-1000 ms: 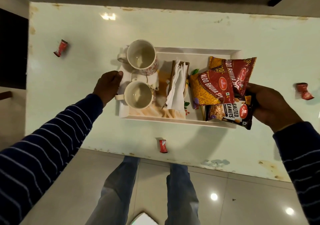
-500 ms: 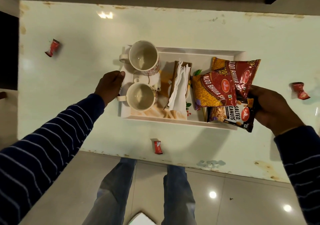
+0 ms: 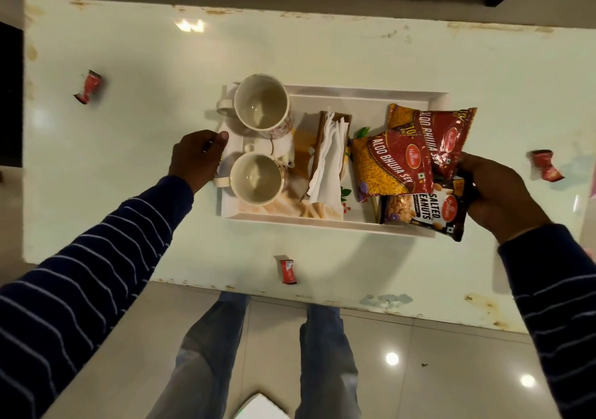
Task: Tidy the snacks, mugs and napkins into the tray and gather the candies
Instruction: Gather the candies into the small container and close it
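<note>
Over a glossy tiled floor [image 3: 419, 354], a pale, rust-edged table [image 3: 354, 50] is carrying the tray [image 3: 354, 91], whose left rim the left hand [image 3: 196, 157] is gripping while the right hand [image 3: 496, 189] is clutching snack packets [image 3: 416, 167] at its right end, red candies [image 3: 88, 87] lying scattered around.

White tray [image 3: 335, 223] on the desk [image 3: 354, 50] holds two mugs [image 3: 261, 105], napkins [image 3: 327, 167]. Left hand [image 3: 196, 157] grips the tray's left rim; right hand [image 3: 496, 189] holds three snack packets [image 3: 392, 163] over the tray's right end. Three red candies [image 3: 88, 87] lie scattered on the desk, well apart.
</note>
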The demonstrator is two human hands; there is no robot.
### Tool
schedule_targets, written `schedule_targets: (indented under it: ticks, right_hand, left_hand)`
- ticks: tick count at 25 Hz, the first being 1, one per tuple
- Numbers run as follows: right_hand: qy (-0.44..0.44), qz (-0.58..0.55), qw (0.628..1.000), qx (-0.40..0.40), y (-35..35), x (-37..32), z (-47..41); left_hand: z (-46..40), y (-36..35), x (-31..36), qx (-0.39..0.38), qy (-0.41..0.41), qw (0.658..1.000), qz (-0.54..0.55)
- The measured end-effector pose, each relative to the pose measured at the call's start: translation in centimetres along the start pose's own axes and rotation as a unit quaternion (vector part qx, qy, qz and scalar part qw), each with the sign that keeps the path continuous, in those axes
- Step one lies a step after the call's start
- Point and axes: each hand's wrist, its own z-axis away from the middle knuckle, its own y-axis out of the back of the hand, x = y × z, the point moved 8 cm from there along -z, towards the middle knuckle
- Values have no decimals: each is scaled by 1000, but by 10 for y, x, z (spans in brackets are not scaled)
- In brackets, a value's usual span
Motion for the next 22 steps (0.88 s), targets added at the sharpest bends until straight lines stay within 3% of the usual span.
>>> schedule_targets:
  ticks: [6, 10, 12, 15, 18, 22]
  right_hand:
    - [50, -60, 996, 46, 31, -7, 25]
    - [86, -97, 990, 48, 66, 1, 55]
    - [94, -130, 985, 67, 93, 10, 72]
    - [99, -163, 976, 110, 137, 25, 91]
    - [104, -168, 969, 150, 187, 44, 107]
    - [125, -88, 963, 223, 241, 79, 123]
  left_hand:
    - [32, 51, 52, 159, -112, 981, -1]
    - [91, 43, 123, 176, -249, 952, 15]
    - [127, 10, 171, 120, -338, 933, 30]
    - [174, -66, 234, -30, -432, 900, 54]
    - [214, -144, 281, -172, -445, 876, 74]
    - [257, -229, 314, -307, -436, 845, 45]
